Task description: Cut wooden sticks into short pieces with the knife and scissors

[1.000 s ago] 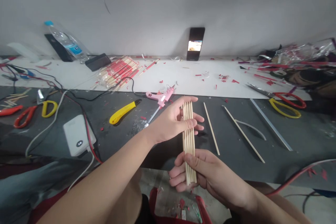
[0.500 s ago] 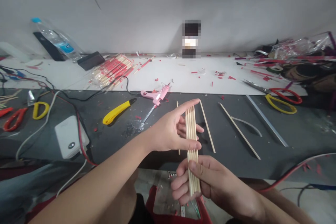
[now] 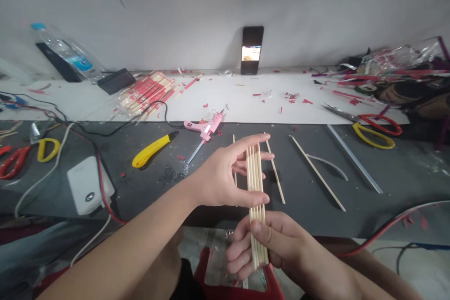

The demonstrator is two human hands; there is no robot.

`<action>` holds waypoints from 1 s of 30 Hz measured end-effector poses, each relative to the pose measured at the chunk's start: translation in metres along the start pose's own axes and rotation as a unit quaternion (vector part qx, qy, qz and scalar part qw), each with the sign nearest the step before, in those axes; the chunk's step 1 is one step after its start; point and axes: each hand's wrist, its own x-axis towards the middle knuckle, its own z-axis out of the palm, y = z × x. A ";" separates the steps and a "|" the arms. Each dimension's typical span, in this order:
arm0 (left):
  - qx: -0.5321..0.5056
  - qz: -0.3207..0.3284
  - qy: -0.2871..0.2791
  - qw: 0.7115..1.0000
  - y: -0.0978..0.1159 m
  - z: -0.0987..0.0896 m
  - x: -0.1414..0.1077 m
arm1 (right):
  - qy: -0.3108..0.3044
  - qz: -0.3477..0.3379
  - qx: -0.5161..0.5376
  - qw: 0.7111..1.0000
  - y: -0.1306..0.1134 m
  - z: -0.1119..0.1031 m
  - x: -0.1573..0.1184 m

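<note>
A flat row of several pale wooden sticks (image 3: pixel 256 173) stands upright in front of me, side by side. My left hand (image 3: pixel 228 173) holds its upper part, the thumb across the front and the index finger over the top ends. Lower down, my right hand (image 3: pixel 277 243) grips the bottom part, thumb in front and fingers behind. Behind the hands a loose stick (image 3: pixel 276 171) lies on the dark table (image 3: pixel 204 213), and another stick (image 3: pixel 318 173) lies farther right. One more stick is partly hidden behind my left hand.
A pink glue gun (image 3: pixel 205 127) and a yellow cutter (image 3: pixel 151 152) lie left of centre. Scissors (image 3: pixel 376 132) and a metal strip (image 3: pixel 355 159) are at right. A white power bank (image 3: pixel 87 185) with cables is at left. A phone (image 3: pixel 251 51) leans against the wall.
The view has shifted slightly, and table objects appear a little farther left. Both hands keep their hold on the sticks, with the lower ends slightly lower in view.
</note>
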 end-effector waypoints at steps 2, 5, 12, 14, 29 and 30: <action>0.000 0.015 0.002 1.000 -0.001 0.001 0.000 | 0.000 0.003 -0.005 1.000 0.000 0.000 0.000; -0.007 0.018 0.002 1.000 -0.002 0.002 0.000 | 0.007 0.004 -0.014 1.000 -0.001 0.000 0.000; -0.022 -0.008 0.004 1.000 0.003 0.000 -0.002 | 0.004 -0.002 -0.021 1.000 0.001 0.002 0.002; -0.027 -0.015 0.005 0.999 0.004 -0.001 -0.003 | 0.011 -0.004 -0.020 1.000 0.002 0.001 0.004; -0.040 -0.029 0.028 0.998 0.012 -0.008 -0.007 | 0.023 -0.011 -0.052 0.998 -0.002 0.005 0.013; -0.041 -0.029 0.027 0.998 0.011 -0.008 -0.007 | 0.024 -0.010 -0.051 0.998 -0.002 0.005 0.013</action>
